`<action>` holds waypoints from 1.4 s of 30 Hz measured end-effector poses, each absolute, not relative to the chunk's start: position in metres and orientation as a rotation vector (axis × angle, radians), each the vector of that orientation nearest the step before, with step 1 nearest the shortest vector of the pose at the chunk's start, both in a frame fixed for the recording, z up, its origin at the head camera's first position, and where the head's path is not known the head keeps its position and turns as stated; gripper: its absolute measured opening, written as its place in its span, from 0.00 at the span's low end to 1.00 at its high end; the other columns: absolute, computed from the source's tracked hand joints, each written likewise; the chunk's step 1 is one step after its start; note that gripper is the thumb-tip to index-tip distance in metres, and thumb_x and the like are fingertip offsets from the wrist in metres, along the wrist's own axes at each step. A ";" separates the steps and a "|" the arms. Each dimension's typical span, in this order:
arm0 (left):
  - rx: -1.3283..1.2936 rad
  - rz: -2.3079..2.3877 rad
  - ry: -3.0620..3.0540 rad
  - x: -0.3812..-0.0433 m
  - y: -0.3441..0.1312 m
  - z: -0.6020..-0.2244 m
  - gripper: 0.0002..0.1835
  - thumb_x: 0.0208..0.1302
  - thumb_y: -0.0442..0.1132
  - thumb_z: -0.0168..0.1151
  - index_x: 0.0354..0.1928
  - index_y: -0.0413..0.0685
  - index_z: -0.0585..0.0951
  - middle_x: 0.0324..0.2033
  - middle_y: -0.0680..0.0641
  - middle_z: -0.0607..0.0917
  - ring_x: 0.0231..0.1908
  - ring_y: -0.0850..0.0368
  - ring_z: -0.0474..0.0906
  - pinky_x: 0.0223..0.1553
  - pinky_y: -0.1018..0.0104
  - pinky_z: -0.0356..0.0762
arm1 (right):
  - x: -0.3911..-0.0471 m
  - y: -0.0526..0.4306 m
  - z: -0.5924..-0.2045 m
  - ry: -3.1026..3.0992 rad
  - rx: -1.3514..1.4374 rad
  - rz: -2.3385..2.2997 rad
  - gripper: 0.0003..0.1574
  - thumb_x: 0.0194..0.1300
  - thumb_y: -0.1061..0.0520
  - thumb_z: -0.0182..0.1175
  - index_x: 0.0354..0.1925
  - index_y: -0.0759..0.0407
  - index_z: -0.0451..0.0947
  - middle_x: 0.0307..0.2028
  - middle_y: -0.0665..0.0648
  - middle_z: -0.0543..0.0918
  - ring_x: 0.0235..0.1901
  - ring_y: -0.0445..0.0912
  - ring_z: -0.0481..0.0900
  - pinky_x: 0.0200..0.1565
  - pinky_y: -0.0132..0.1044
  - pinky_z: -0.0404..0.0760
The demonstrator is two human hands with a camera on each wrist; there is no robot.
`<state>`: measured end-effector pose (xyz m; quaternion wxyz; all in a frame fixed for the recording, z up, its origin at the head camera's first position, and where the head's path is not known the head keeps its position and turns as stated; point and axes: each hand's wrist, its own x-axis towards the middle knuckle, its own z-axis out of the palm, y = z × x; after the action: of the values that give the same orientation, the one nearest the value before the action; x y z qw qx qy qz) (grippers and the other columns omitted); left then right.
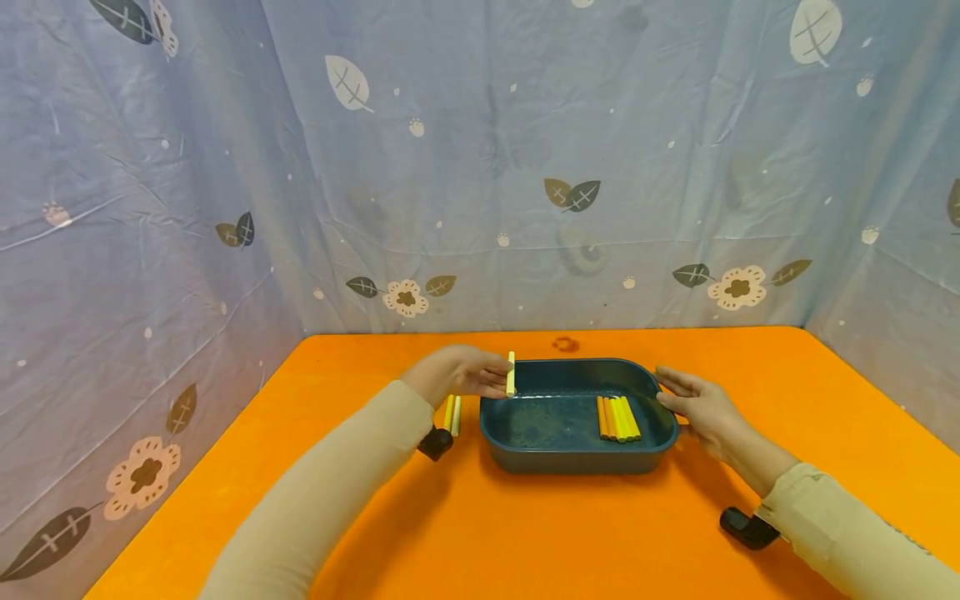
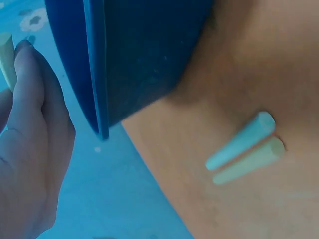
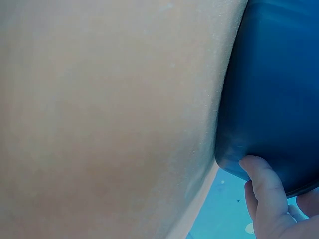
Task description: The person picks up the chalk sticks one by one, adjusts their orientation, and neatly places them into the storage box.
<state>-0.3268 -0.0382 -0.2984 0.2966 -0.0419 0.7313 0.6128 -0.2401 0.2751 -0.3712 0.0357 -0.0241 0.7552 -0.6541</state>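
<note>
My left hand (image 1: pixel 480 372) pinches a pale yellow chalk stick (image 1: pixel 511 374) upright between thumb and fingertips, above the left end of a dark blue basin (image 1: pixel 577 462). Several chalk sticks (image 1: pixel 618 418), orange and yellow, lie side by side inside the basin at its right. My right hand (image 1: pixel 701 408) holds the basin's right end, thumb at the rim and fingers against the outer wall. In the right wrist view a fingertip of the right hand (image 3: pixel 269 194) touches that wall. Two more chalk sticks (image 2: pixel 244 144) lie on the table left of the basin, partly behind my left wrist in the head view.
The orange tabletop (image 1: pixel 570 533) stretches around the basin. A blue-grey patterned curtain (image 1: pixel 480 167) encloses the back and both sides. Black wrist devices (image 1: pixel 748 528) are strapped under both wrists. A small reddish mark (image 1: pixel 566 343) shows at the table's back edge.
</note>
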 end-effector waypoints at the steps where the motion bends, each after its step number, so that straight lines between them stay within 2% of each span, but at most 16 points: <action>1: -0.103 1.625 1.926 -0.340 -0.037 -0.309 0.23 0.67 0.32 0.61 0.61 0.31 0.71 0.58 0.34 0.72 0.50 0.43 0.76 0.53 0.57 0.79 | -0.240 0.275 -0.371 2.319 -0.068 -2.010 0.37 0.77 0.64 0.43 0.75 0.67 0.38 0.73 0.70 0.43 0.68 0.67 0.50 0.33 0.34 0.79; 5: -0.060 1.597 1.887 -0.386 -0.030 -0.348 0.21 0.58 0.35 0.71 0.50 0.33 0.77 0.46 0.37 0.77 0.43 0.43 0.79 0.43 0.58 0.84 | -0.240 0.275 -0.371 2.320 -0.062 -2.006 0.37 0.77 0.63 0.43 0.75 0.66 0.38 0.73 0.70 0.44 0.69 0.67 0.50 0.33 0.34 0.79; 7: -0.077 1.562 1.882 -0.398 -0.024 -0.358 0.18 0.61 0.36 0.69 0.49 0.33 0.78 0.43 0.37 0.77 0.43 0.43 0.79 0.46 0.58 0.83 | -0.240 0.275 -0.371 2.320 -0.067 -2.005 0.37 0.77 0.63 0.43 0.75 0.66 0.38 0.73 0.70 0.43 0.69 0.68 0.50 0.34 0.34 0.79; 12: -0.061 1.463 1.971 -0.344 -0.008 -0.316 0.16 0.71 0.34 0.56 0.57 0.32 0.74 0.46 0.38 0.78 0.48 0.46 0.78 0.55 0.59 0.77 | -0.240 0.275 -0.370 2.324 -0.077 -2.002 0.37 0.77 0.64 0.43 0.75 0.67 0.38 0.73 0.71 0.43 0.69 0.68 0.49 0.36 0.35 0.80; 13: -0.046 1.446 1.981 -0.336 -0.005 -0.311 0.14 0.72 0.33 0.55 0.54 0.32 0.75 0.41 0.40 0.78 0.43 0.49 0.78 0.54 0.61 0.78 | -0.240 0.275 -0.370 2.328 -0.076 -1.997 0.37 0.77 0.64 0.43 0.75 0.67 0.38 0.73 0.70 0.43 0.69 0.68 0.48 0.36 0.35 0.80; 16: -0.013 1.394 1.978 -0.324 0.000 -0.302 0.06 0.73 0.34 0.53 0.41 0.37 0.75 0.28 0.46 0.72 0.29 0.55 0.73 0.43 0.68 0.83 | -0.240 0.276 -0.370 2.330 -0.074 -1.993 0.37 0.77 0.64 0.42 0.75 0.67 0.38 0.73 0.70 0.43 0.69 0.68 0.49 0.36 0.34 0.80; 18: 0.002 1.373 1.947 -0.322 0.004 -0.300 0.08 0.74 0.35 0.52 0.34 0.40 0.72 0.22 0.49 0.64 0.23 0.58 0.66 0.34 0.71 0.82 | -0.240 0.275 -0.371 2.329 -0.069 -1.996 0.37 0.77 0.64 0.43 0.75 0.67 0.38 0.73 0.71 0.43 0.69 0.68 0.49 0.35 0.34 0.80; 20: 0.015 1.352 1.917 -0.324 0.008 -0.299 0.11 0.75 0.36 0.51 0.31 0.41 0.70 0.21 0.50 0.61 0.22 0.59 0.63 0.29 0.72 0.80 | -0.240 0.276 -0.371 2.328 -0.069 -2.000 0.37 0.77 0.64 0.43 0.75 0.67 0.38 0.73 0.71 0.43 0.69 0.68 0.49 0.35 0.34 0.80; 21: 0.024 1.338 1.921 -0.324 0.010 -0.299 0.10 0.75 0.35 0.51 0.33 0.40 0.71 0.21 0.50 0.61 0.22 0.59 0.63 0.29 0.73 0.81 | -0.240 0.276 -0.371 2.327 -0.070 -2.001 0.37 0.77 0.64 0.43 0.75 0.67 0.38 0.73 0.70 0.43 0.69 0.68 0.49 0.35 0.34 0.80; 23: 0.023 1.327 1.937 -0.326 0.015 -0.301 0.07 0.75 0.35 0.51 0.42 0.36 0.74 0.23 0.48 0.66 0.24 0.57 0.67 0.39 0.70 0.83 | -0.240 0.276 -0.370 2.327 -0.077 -2.000 0.38 0.77 0.64 0.43 0.75 0.67 0.38 0.73 0.70 0.43 0.69 0.68 0.49 0.35 0.34 0.79; 25: 0.005 1.320 1.957 -0.328 0.018 -0.301 0.13 0.74 0.35 0.52 0.54 0.32 0.73 0.29 0.44 0.72 0.29 0.55 0.71 0.49 0.66 0.81 | -0.240 0.276 -0.370 2.329 -0.080 -1.997 0.38 0.77 0.64 0.44 0.75 0.67 0.38 0.73 0.70 0.43 0.69 0.68 0.49 0.36 0.34 0.79; 27: -0.019 1.318 1.978 -0.329 0.021 -0.300 0.21 0.73 0.34 0.53 0.63 0.31 0.69 0.34 0.41 0.75 0.33 0.52 0.74 0.52 0.65 0.79 | -0.240 0.276 -0.370 2.332 -0.080 -1.991 0.38 0.77 0.64 0.44 0.75 0.66 0.38 0.73 0.70 0.43 0.69 0.68 0.48 0.37 0.34 0.79; 31: -0.045 1.315 1.978 -0.329 0.025 -0.295 0.23 0.73 0.35 0.54 0.66 0.32 0.68 0.36 0.41 0.76 0.42 0.49 0.76 0.53 0.64 0.78 | -0.240 0.277 -0.370 2.346 -0.073 -1.983 0.38 0.77 0.64 0.43 0.75 0.67 0.38 0.73 0.71 0.43 0.69 0.68 0.49 0.38 0.35 0.79; 36: -0.062 1.351 1.942 -0.329 0.033 -0.293 0.23 0.73 0.34 0.53 0.66 0.32 0.68 0.55 0.36 0.75 0.60 0.43 0.71 0.60 0.60 0.72 | -0.239 0.277 -0.370 2.354 -0.060 -1.983 0.37 0.77 0.64 0.44 0.75 0.67 0.38 0.73 0.70 0.44 0.68 0.69 0.51 0.40 0.37 0.79; 38: -0.065 1.364 1.928 -0.329 0.036 -0.294 0.22 0.73 0.34 0.53 0.66 0.32 0.69 0.60 0.35 0.73 0.62 0.42 0.70 0.59 0.60 0.72 | -0.239 0.277 -0.370 2.366 -0.061 -1.973 0.38 0.77 0.64 0.44 0.75 0.67 0.39 0.73 0.70 0.44 0.69 0.69 0.51 0.43 0.38 0.79; 42: -0.060 1.370 1.911 -0.331 0.041 -0.297 0.22 0.73 0.33 0.53 0.65 0.32 0.69 0.61 0.35 0.72 0.62 0.42 0.70 0.59 0.59 0.72 | -0.238 0.275 -0.370 2.366 -0.056 -1.971 0.38 0.77 0.64 0.45 0.75 0.66 0.39 0.73 0.70 0.45 0.69 0.68 0.51 0.45 0.41 0.79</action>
<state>-0.3311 0.0411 -0.2967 0.3847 -0.0237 0.7499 0.5377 -0.2385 0.2753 -0.3701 0.0311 -0.0182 0.7678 -0.6396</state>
